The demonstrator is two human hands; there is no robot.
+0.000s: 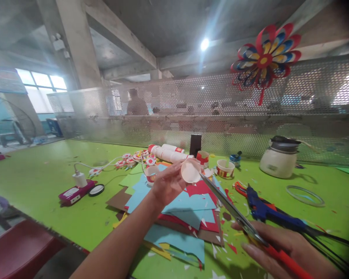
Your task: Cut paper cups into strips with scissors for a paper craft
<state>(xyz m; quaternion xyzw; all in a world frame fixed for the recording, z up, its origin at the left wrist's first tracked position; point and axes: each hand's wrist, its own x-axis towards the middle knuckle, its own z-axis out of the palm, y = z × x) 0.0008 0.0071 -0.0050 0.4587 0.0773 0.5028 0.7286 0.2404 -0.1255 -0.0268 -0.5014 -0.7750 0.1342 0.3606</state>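
My left hand point(170, 182) is closed on a round white paper piece point(190, 173), held up over a stack of coloured paper point(177, 203); I cannot tell whether it is a flat disc or the base of a cup. In my right hand point(285, 244) are scissors point(234, 209) with red handles, gripped at the lower right. Their blades point up and left, the tips close to the edge of the white piece. Blue, red, brown and green sheets make up the stack, with small scraps point(215, 252) scattered beside it.
A blue glue gun point(264, 213) with black cables lies right of the stack. Behind are paper cups point(225, 169), a white kettle point(279, 159) and a clear ring point(305, 195). A purple power strip point(77, 193) sits left. A paper flower point(264, 60) hangs by the mesh partition point(174, 97).
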